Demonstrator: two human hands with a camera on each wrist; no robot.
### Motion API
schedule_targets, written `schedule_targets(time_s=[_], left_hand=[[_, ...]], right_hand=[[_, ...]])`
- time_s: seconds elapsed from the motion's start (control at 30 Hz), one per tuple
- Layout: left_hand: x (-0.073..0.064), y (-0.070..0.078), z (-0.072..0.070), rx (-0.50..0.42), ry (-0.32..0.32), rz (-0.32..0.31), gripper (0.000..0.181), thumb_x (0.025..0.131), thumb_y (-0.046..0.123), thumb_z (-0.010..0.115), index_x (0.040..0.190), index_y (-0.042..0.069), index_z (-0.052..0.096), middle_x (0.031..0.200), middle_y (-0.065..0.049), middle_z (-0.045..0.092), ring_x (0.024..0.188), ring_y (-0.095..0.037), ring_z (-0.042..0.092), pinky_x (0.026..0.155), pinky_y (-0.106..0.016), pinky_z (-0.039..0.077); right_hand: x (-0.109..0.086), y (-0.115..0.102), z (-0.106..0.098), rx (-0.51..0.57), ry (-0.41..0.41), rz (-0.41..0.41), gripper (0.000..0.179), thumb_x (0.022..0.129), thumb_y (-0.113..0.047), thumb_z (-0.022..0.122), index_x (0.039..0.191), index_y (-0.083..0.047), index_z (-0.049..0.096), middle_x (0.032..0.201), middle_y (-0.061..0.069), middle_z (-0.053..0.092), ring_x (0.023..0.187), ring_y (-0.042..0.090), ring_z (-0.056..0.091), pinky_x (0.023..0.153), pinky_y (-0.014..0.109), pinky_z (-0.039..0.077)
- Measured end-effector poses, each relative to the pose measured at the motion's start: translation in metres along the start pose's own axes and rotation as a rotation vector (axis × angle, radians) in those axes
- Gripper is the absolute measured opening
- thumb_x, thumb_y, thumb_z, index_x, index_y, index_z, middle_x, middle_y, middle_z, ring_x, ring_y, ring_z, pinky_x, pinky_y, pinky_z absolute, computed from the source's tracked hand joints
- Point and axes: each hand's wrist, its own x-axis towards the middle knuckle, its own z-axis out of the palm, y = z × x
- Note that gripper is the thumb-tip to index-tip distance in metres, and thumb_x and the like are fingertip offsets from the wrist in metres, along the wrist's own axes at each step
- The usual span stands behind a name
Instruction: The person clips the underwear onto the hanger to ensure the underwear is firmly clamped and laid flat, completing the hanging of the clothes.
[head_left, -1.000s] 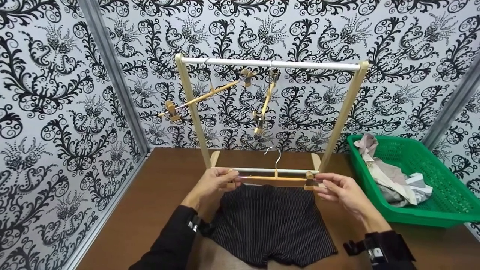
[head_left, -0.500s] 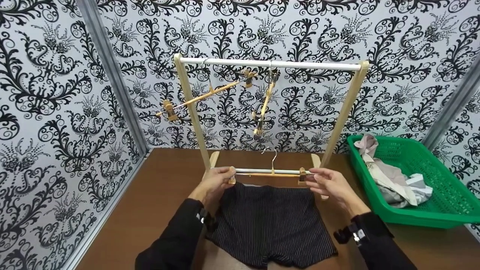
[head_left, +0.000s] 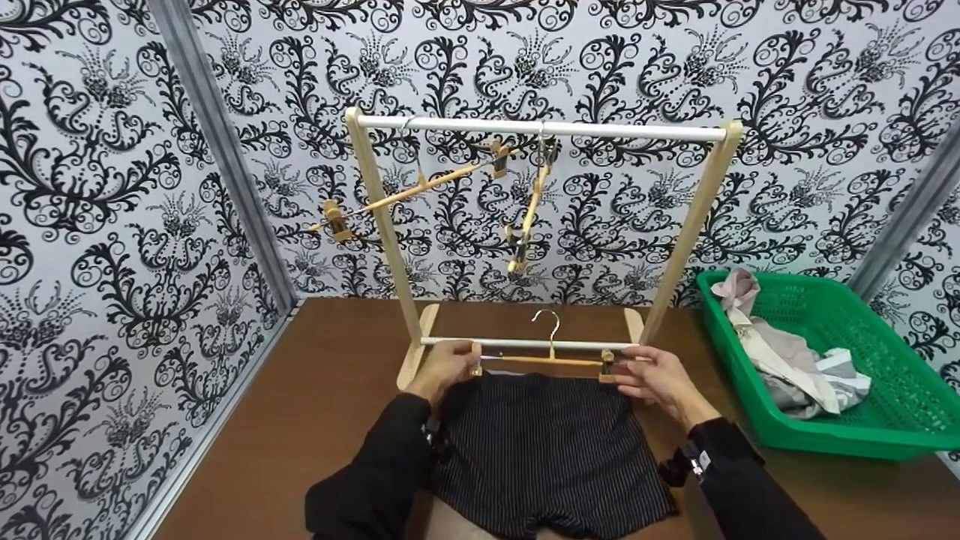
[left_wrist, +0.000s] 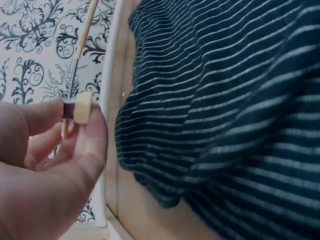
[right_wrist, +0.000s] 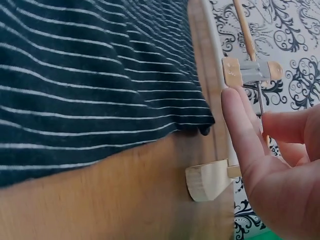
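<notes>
A wooden clip hanger [head_left: 574, 361] with a metal hook is held level just above the waistband of black pinstriped shorts [head_left: 547, 450], which lie flat on the table. My left hand [head_left: 448, 366] pinches the hanger's left clip [left_wrist: 82, 107] between thumb and fingers. At the other end, my right hand [head_left: 660, 381] holds the thin metal rod between thumb and fingers, right beside the right clip [right_wrist: 252, 71]. Neither clip touches the cloth in the wrist views.
Behind the hanger stands a wooden rack [head_left: 694, 217] with white bars. Two more clip hangers, one on the left [head_left: 420, 185] and one mid-bar [head_left: 534, 202], hang from its top bar. A green basket [head_left: 840, 431] with crumpled pale cloth [head_left: 787, 360] is at the right.
Both clips have come closer to the hanger's middle, my left hand shifting right and my right hand left. Over the last half second the hanger has dropped slightly toward the shorts.
</notes>
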Motion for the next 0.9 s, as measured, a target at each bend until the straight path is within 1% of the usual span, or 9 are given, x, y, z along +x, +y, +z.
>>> schedule_targets(time_s=[0.13, 0.23, 0.3, 0.4, 0.47, 0.57, 0.7, 0.77, 0.9], left_hand=[[0.001, -0.007, 0.005, -0.019, 0.037, -0.040, 0.009, 0.094, -0.009, 0.055, 0.098, -0.015, 0.061, 0.074, -0.004, 0.054, 0.063, -0.012, 0.050, 0.060, -0.023, 0.047], [0.001, -0.010, 0.009, 0.039, 0.069, -0.041, 0.011, 0.095, -0.007, 0.056, 0.097, -0.016, 0.062, 0.071, -0.003, 0.054, 0.061, -0.011, 0.049, 0.057, -0.020, 0.045], [0.001, -0.013, 0.011, 0.097, 0.094, -0.032, 0.016, 0.094, -0.006, 0.056, 0.102, -0.018, 0.063, 0.078, -0.010, 0.061, 0.064, -0.013, 0.052, 0.058, -0.021, 0.046], [0.000, -0.013, 0.013, 0.233, 0.137, 0.009, 0.025, 0.089, -0.008, 0.059, 0.112, -0.016, 0.066, 0.099, -0.020, 0.069, 0.080, -0.020, 0.060, 0.070, -0.027, 0.051], [0.000, -0.013, 0.013, 0.298, 0.162, 0.024, 0.035, 0.085, -0.011, 0.061, 0.120, -0.013, 0.066, 0.113, -0.024, 0.068, 0.093, -0.025, 0.061, 0.081, -0.033, 0.052], [0.002, -0.014, 0.012, 0.372, 0.185, 0.036, 0.040, 0.084, -0.010, 0.066, 0.123, -0.008, 0.066, 0.115, -0.021, 0.069, 0.104, -0.029, 0.062, 0.093, -0.040, 0.050], [0.004, -0.017, 0.011, 0.420, 0.211, 0.053, 0.036, 0.082, -0.005, 0.070, 0.118, -0.005, 0.070, 0.107, -0.017, 0.072, 0.101, -0.031, 0.065, 0.093, -0.042, 0.051], [0.005, -0.019, 0.011, 0.450, 0.226, 0.097, 0.031, 0.082, -0.002, 0.071, 0.113, -0.004, 0.072, 0.100, -0.015, 0.073, 0.095, -0.030, 0.066, 0.087, -0.041, 0.053], [0.002, -0.015, 0.014, 0.490, 0.228, 0.139, 0.024, 0.086, 0.002, 0.070, 0.109, -0.005, 0.072, 0.099, -0.016, 0.073, 0.096, -0.033, 0.067, 0.087, -0.043, 0.053]], right_hand=[[0.001, 0.001, 0.003, -0.019, 0.024, 0.019, 0.041, 0.104, 0.004, 0.045, 0.143, 0.013, 0.037, 0.117, 0.020, 0.066, 0.088, 0.026, 0.074, 0.079, 0.039, 0.060], [0.001, 0.002, 0.005, -0.056, 0.025, 0.032, 0.043, 0.104, 0.002, 0.048, 0.144, 0.011, 0.037, 0.123, 0.021, 0.060, 0.087, 0.025, 0.073, 0.078, 0.038, 0.060], [0.002, 0.002, 0.007, -0.096, 0.013, 0.035, 0.045, 0.104, 0.000, 0.049, 0.145, 0.011, 0.036, 0.131, 0.026, 0.053, 0.089, 0.025, 0.072, 0.079, 0.037, 0.060], [0.003, 0.002, 0.010, -0.186, -0.010, 0.020, 0.044, 0.104, -0.002, 0.051, 0.145, 0.011, 0.039, 0.139, 0.032, 0.046, 0.097, 0.027, 0.070, 0.082, 0.037, 0.059], [0.003, 0.002, 0.014, -0.263, -0.034, -0.007, 0.042, 0.104, -0.003, 0.051, 0.142, 0.012, 0.042, 0.141, 0.034, 0.046, 0.102, 0.029, 0.068, 0.085, 0.038, 0.058], [0.002, 0.001, 0.019, -0.380, -0.080, -0.065, 0.039, 0.103, -0.001, 0.052, 0.138, 0.016, 0.047, 0.130, 0.031, 0.057, 0.106, 0.031, 0.065, 0.088, 0.040, 0.057], [0.000, -0.002, 0.025, -0.471, -0.108, -0.141, 0.037, 0.101, 0.002, 0.052, 0.134, 0.020, 0.051, 0.124, 0.029, 0.062, 0.108, 0.031, 0.062, 0.090, 0.042, 0.055], [-0.001, -0.005, 0.028, -0.507, -0.113, -0.186, 0.037, 0.101, 0.002, 0.053, 0.133, 0.020, 0.052, 0.124, 0.031, 0.062, 0.107, 0.033, 0.062, 0.089, 0.042, 0.055], [-0.001, -0.009, 0.034, -0.726, -0.104, -0.359, 0.030, 0.099, 0.003, 0.056, 0.125, 0.017, 0.061, 0.121, 0.030, 0.065, 0.106, 0.035, 0.064, 0.090, 0.047, 0.053]])
